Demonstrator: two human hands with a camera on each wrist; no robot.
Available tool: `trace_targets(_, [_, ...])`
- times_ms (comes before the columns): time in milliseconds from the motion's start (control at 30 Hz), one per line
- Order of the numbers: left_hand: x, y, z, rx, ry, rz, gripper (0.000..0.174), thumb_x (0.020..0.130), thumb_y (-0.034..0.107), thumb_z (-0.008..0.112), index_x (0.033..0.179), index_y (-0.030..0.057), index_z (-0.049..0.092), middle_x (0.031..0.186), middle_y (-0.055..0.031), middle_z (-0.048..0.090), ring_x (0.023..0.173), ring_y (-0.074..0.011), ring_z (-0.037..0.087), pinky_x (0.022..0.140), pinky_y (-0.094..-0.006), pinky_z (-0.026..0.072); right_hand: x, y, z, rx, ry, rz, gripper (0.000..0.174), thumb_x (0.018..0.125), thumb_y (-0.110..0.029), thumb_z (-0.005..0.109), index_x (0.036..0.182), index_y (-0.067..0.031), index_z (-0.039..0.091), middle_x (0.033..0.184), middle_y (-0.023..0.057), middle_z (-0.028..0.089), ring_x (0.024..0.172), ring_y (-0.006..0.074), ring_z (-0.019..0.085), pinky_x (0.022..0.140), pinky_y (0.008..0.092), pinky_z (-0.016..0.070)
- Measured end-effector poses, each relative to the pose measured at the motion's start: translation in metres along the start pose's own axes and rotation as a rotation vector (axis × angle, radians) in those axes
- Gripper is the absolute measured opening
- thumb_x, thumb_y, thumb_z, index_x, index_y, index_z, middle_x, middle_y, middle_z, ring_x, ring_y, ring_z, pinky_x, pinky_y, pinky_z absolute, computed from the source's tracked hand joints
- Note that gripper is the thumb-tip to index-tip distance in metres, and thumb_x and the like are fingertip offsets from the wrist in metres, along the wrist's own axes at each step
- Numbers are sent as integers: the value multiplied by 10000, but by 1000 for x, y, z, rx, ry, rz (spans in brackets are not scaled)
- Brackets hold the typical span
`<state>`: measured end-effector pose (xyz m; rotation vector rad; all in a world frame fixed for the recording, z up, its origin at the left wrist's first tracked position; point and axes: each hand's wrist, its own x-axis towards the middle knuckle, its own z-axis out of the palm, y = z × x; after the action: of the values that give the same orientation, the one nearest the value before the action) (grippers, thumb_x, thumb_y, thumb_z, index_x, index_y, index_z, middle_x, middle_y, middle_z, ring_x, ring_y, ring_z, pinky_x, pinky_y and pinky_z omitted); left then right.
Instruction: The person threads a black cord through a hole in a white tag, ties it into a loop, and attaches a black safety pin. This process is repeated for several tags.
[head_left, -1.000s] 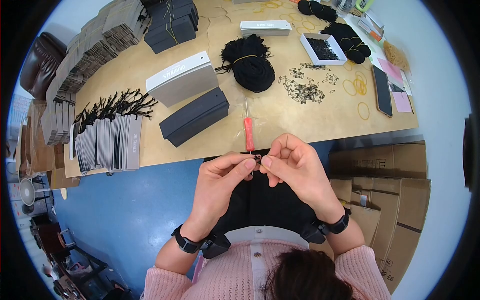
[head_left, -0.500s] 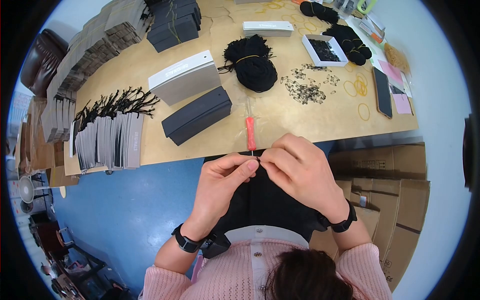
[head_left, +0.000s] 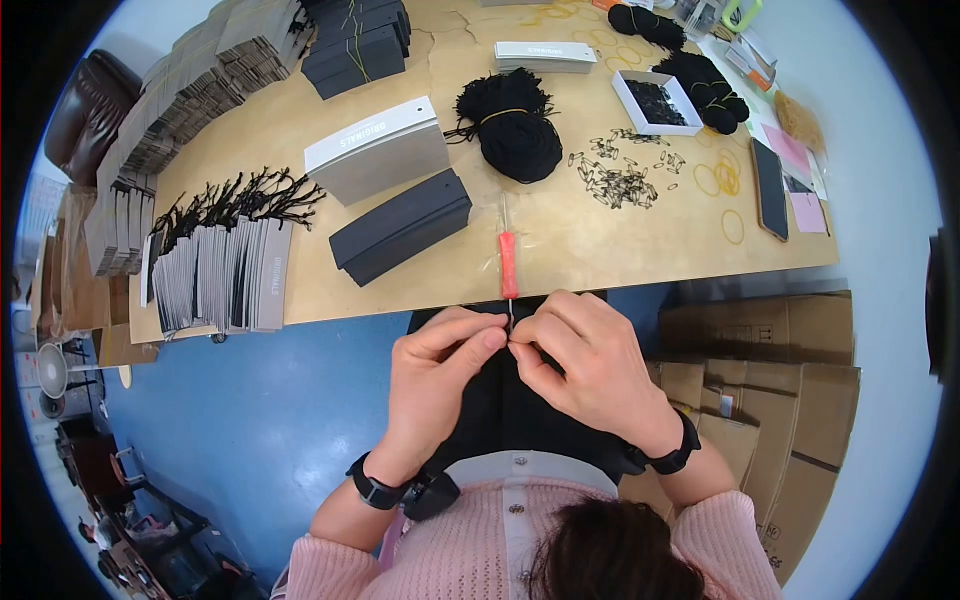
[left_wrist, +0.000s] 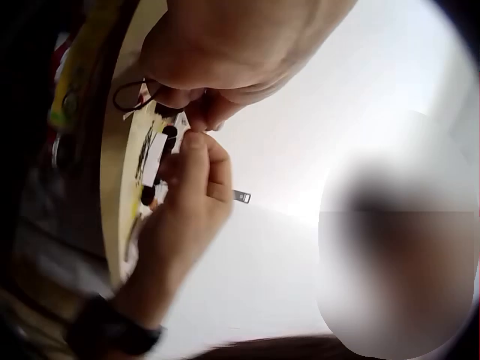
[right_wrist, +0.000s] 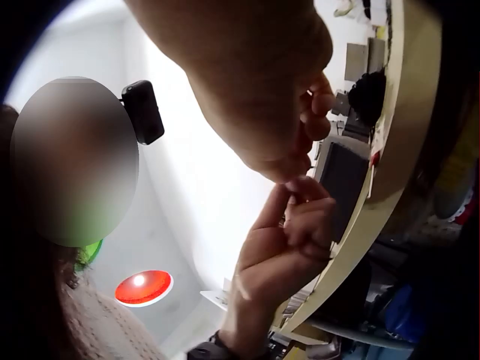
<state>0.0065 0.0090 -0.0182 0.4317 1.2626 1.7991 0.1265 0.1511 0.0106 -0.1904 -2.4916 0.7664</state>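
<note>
My left hand point(head_left: 432, 368) and right hand point(head_left: 592, 362) meet over the lap, just off the table's front edge. Thumb and forefinger of each pinch a bit of thin black cord, mostly hidden by the fingertips. In the left wrist view, a small loop of dark cord point(left_wrist: 120, 96) sticks out beside the left hand's fingers. Directly ahead of the fingertips lies a tool with a red handle point(head_left: 508, 262) and a thin metal shaft pointing away across the table. A short metal end of it reaches over the edge toward the hands.
Black tags point(head_left: 402, 228) and a white-and-grey tag stack point(head_left: 378, 150) stand left of the tool. Farther left are corded tags point(head_left: 225, 275). Beyond sits a black cord bundle point(head_left: 515, 130), with small metal clips point(head_left: 615, 182) and a phone point(head_left: 769, 190) to the right.
The right hand has turned from thumb side up to back of hand up, then drawn slightly toward the body. The left hand has stayed nearly in place. The black piece between the fingertips is more hidden.
</note>
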Motion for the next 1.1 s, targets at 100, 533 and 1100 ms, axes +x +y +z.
trace_targets(100, [0, 4, 1, 617, -3, 282, 190, 858, 6, 756, 1044, 41, 771, 894, -21, 672, 739, -85, 586, 622, -244, 466, -3, -4, -7, 114, -37, 155, 145, 796, -68, 741, 860, -58, 611, 761, 70, 538, 643, 245, 584, 593, 346, 474])
trace_targets(533, [-2, 17, -1, -56, -62, -147, 117, 931, 46, 693, 1040, 7, 713, 925, -28, 693, 818, -82, 594, 723, -228, 464, -5, 1, -11, 162, -5, 14, 169, 795, -68, 773, 932, -74, 676, 856, 54, 585, 713, 222, 613, 623, 318, 499])
trace_targets(1100, [-7, 24, 0, 140, -134, -221, 148, 996, 99, 626, 1073, -15, 682, 912, -53, 722, 834, -89, 647, 729, -222, 482, 7, 2, -24, -1, -96, -182, 202, 736, -103, 765, 918, -60, 686, 874, 36, 559, 805, 204, 586, 708, 331, 428])
